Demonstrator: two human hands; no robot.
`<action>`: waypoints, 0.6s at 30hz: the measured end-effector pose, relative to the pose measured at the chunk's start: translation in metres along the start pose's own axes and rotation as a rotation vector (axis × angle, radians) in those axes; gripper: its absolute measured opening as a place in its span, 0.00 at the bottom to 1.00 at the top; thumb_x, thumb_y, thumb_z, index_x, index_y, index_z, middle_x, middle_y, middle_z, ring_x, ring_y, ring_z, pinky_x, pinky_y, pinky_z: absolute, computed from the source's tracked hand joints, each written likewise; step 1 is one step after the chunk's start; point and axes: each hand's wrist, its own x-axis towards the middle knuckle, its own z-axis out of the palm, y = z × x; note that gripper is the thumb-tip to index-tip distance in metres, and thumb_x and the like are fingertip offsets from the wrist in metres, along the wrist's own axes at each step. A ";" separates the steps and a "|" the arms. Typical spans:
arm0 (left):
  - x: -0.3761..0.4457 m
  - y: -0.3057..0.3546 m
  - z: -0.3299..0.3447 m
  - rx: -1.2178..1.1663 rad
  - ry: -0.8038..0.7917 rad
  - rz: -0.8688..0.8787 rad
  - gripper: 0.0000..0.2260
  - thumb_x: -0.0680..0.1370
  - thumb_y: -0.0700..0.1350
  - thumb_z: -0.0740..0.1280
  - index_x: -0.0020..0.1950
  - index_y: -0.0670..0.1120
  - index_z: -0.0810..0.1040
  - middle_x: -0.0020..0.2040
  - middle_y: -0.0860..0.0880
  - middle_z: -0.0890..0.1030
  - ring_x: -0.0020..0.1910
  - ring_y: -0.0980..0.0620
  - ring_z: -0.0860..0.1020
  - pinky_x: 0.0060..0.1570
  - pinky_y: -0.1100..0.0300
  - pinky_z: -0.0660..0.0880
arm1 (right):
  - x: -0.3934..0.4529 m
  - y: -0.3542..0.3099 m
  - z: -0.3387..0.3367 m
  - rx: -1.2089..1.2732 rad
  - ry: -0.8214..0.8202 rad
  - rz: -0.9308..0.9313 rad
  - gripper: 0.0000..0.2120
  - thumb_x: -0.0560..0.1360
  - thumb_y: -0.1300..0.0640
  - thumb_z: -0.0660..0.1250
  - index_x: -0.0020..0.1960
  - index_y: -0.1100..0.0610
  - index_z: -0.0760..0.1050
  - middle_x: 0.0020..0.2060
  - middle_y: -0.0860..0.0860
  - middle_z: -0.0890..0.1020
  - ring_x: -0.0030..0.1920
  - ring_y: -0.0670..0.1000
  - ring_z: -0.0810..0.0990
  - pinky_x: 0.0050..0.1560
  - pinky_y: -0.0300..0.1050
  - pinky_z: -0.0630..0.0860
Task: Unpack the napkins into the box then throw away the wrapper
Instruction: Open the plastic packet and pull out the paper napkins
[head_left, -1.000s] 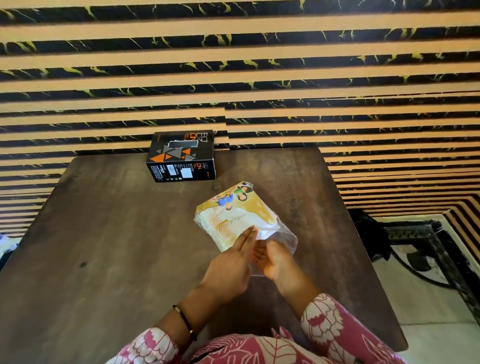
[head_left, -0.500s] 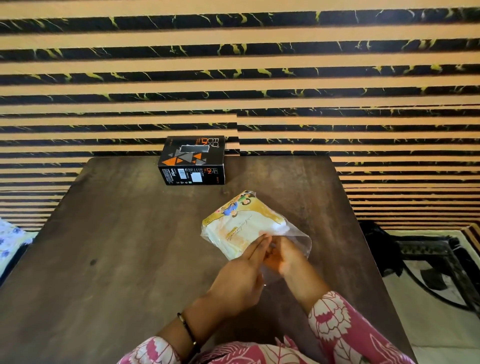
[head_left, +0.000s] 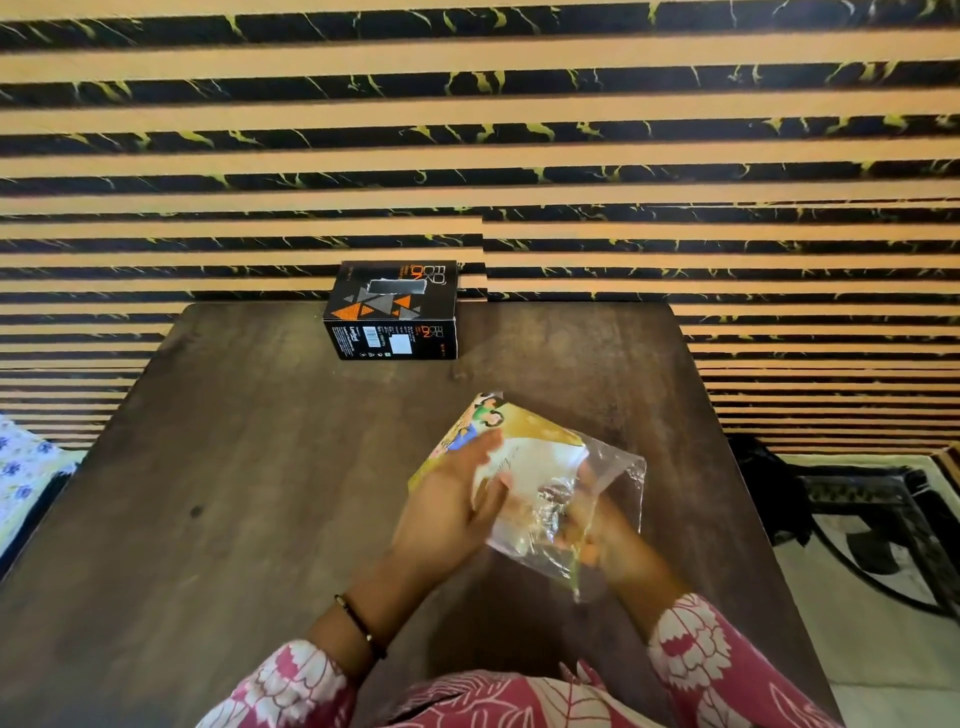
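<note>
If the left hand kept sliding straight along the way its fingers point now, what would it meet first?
The left hand already lies on the napkin pack, fingers pointing up and away across it. Going on, it would run over the pack's far yellow corner, then bare table. The black box seems left of that line, though depth is unclear.

This looks like a room in a home. A dark wooden table (head_left: 234, 467) stands with its far edge against a wall (head_left: 467, 130) clad in tan and black marbled stripes. To the right of the table a patterned cream and black rug (head_left: 883, 597) covers the floor. To the left of the table lies a floral cloth (head_left: 26, 467), perhaps bedding. A small black printed box (head_left: 392, 312) sits at the table's far edge.
</note>
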 end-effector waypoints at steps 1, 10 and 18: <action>0.005 -0.008 -0.001 0.037 0.051 -0.087 0.20 0.77 0.52 0.61 0.68 0.48 0.68 0.62 0.49 0.77 0.59 0.51 0.74 0.58 0.58 0.69 | -0.001 0.002 -0.004 -0.074 -0.054 -0.007 0.20 0.79 0.56 0.58 0.71 0.58 0.62 0.53 0.56 0.77 0.55 0.60 0.77 0.54 0.60 0.74; 0.011 -0.039 -0.001 -0.537 0.020 -0.812 0.14 0.79 0.51 0.60 0.43 0.44 0.80 0.36 0.48 0.83 0.32 0.51 0.81 0.28 0.63 0.75 | -0.019 -0.009 -0.041 -0.188 -0.420 -0.160 0.47 0.55 0.58 0.82 0.69 0.57 0.63 0.62 0.63 0.76 0.61 0.64 0.76 0.60 0.64 0.73; 0.000 -0.090 -0.019 -0.475 0.289 -0.955 0.10 0.77 0.44 0.65 0.37 0.43 0.79 0.25 0.48 0.80 0.22 0.56 0.79 0.25 0.65 0.77 | -0.033 -0.017 -0.075 -0.097 -0.278 -0.036 0.31 0.68 0.68 0.67 0.67 0.50 0.65 0.59 0.58 0.80 0.55 0.61 0.81 0.47 0.57 0.81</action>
